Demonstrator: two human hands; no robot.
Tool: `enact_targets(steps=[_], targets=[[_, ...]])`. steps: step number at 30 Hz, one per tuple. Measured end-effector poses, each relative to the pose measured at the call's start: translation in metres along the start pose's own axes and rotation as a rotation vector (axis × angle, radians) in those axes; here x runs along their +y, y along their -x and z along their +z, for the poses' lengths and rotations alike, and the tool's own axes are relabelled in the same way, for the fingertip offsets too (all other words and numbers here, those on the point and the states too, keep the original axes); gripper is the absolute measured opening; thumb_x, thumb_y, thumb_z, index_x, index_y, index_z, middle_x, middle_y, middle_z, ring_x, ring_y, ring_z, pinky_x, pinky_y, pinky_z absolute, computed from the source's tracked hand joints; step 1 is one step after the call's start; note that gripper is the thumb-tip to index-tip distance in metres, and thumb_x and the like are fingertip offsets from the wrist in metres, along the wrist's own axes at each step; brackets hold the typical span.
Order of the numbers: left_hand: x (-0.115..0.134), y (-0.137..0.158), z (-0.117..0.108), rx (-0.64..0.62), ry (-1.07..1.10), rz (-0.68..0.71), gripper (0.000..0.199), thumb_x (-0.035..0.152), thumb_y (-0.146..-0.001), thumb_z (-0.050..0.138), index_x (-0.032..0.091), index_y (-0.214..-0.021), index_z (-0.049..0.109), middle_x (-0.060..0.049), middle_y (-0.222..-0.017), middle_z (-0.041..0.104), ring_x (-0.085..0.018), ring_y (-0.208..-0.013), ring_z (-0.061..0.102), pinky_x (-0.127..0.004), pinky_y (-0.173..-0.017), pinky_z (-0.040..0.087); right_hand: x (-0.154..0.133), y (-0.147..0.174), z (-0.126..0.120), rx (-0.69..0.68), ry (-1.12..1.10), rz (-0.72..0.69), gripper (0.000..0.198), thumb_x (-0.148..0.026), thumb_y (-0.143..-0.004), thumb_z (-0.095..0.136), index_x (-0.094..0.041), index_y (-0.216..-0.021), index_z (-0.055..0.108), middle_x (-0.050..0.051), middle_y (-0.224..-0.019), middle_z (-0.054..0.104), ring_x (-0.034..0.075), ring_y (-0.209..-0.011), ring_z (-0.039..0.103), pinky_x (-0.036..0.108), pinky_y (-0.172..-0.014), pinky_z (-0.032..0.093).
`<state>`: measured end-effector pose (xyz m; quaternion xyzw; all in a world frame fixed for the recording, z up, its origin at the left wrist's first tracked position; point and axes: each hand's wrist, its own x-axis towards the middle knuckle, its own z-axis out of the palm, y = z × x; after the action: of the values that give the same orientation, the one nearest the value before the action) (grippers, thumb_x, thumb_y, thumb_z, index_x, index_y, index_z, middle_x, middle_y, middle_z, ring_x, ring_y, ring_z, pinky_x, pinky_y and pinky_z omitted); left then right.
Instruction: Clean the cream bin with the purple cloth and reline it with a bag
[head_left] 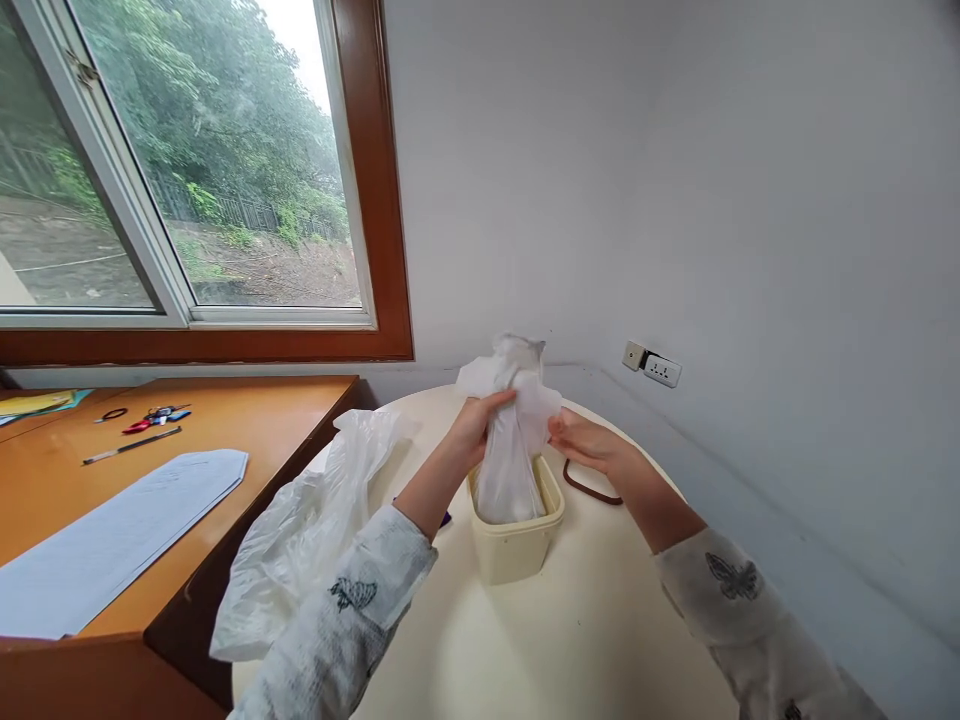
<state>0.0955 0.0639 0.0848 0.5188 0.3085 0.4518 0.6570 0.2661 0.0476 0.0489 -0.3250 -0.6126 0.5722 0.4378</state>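
Note:
My left hand (pixel 476 425) is closed round the gathered middle of a thin white plastic bag (pixel 510 465). The bag's lower part hangs into a small cream bin (pixel 516 555), and its loose top puffs out above my fingers. On the right, my right hand (pixel 581 437) has its bent fingers at the bag's edge and seems to pinch it; the fingertips are partly hidden. Close by that hand, a brown rounded ring (pixel 592 485) lies flat on the table.
The cream round table (pixel 585 630) stands against the wall. A large crumpled white plastic bag (pixel 307 545) lies at its left. Beside it, a wooden desk (pixel 285 420) holds papers (pixel 127 540), a pen (pixel 131 446) and keys (pixel 161 415). A wall socket (pixel 662 370) is at right.

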Motion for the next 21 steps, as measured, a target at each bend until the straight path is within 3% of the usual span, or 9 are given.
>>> enact_targets(steps=[3,6,10,15,18,21], targets=[[0.007,-0.004,0.007,0.059,-0.135,0.035,0.039,0.030,-0.062,0.072,0.015,-0.097,0.062,-0.011,-0.103,0.065,-0.028,-0.098,0.058,-0.036,-0.082,0.046,-0.003,-0.011,0.026,-0.012,-0.049,0.018,0.069,-0.040,-0.057,0.077,-0.025,-0.119,0.051,0.005,-0.107,0.064,0.022,-0.103,0.057,0.038,-0.090,0.044],[0.015,-0.007,0.005,0.065,-0.249,0.063,0.036,0.026,-0.055,0.076,0.014,-0.087,0.065,-0.011,-0.099,0.066,-0.030,-0.102,0.055,-0.036,-0.086,0.042,-0.003,-0.021,0.045,0.122,-0.054,0.046,0.052,-0.027,-0.057,0.077,-0.022,-0.106,0.060,0.005,-0.096,0.067,0.022,-0.094,0.060,0.035,-0.083,0.047],[0.023,-0.007,-0.013,-0.053,-0.339,0.199,0.035,0.035,-0.064,0.071,0.016,-0.093,0.065,-0.009,-0.105,0.064,-0.025,-0.100,0.055,-0.033,-0.083,0.042,-0.005,-0.029,0.053,0.324,-0.129,0.031,0.032,-0.029,-0.061,0.072,-0.021,-0.090,0.065,0.003,-0.084,0.067,0.021,-0.080,0.062,0.032,-0.068,0.050],[0.016,0.005,-0.036,-0.188,-0.352,0.209,0.050,0.039,-0.068,0.069,0.016,-0.111,0.058,-0.010,-0.102,0.060,-0.023,-0.100,0.053,-0.034,-0.087,0.039,-0.021,-0.033,0.052,0.377,-0.362,-0.022,0.021,-0.035,-0.061,0.070,-0.020,-0.075,0.063,0.000,-0.076,0.067,0.018,-0.072,0.063,0.031,-0.068,0.049],[0.006,0.014,-0.032,-0.295,-0.311,0.182,0.068,0.033,-0.063,0.074,0.021,-0.123,0.046,-0.011,-0.118,0.050,-0.025,-0.113,0.045,-0.036,-0.091,0.039,-0.027,-0.040,0.057,0.395,-0.434,-0.038,0.023,-0.040,-0.061,0.068,-0.020,-0.064,0.057,0.000,-0.068,0.065,0.017,-0.068,0.062,0.031,-0.067,0.049],[-0.005,0.017,-0.021,-0.279,-0.314,0.226,0.077,0.030,-0.056,0.079,0.021,-0.123,0.040,-0.012,-0.127,0.040,-0.026,-0.119,0.038,-0.036,-0.093,0.038,-0.027,-0.050,0.064,0.491,-0.381,-0.129,0.028,-0.044,-0.063,0.067,-0.021,-0.062,0.051,-0.003,-0.057,0.057,0.014,-0.057,0.057,0.030,-0.061,0.048]])
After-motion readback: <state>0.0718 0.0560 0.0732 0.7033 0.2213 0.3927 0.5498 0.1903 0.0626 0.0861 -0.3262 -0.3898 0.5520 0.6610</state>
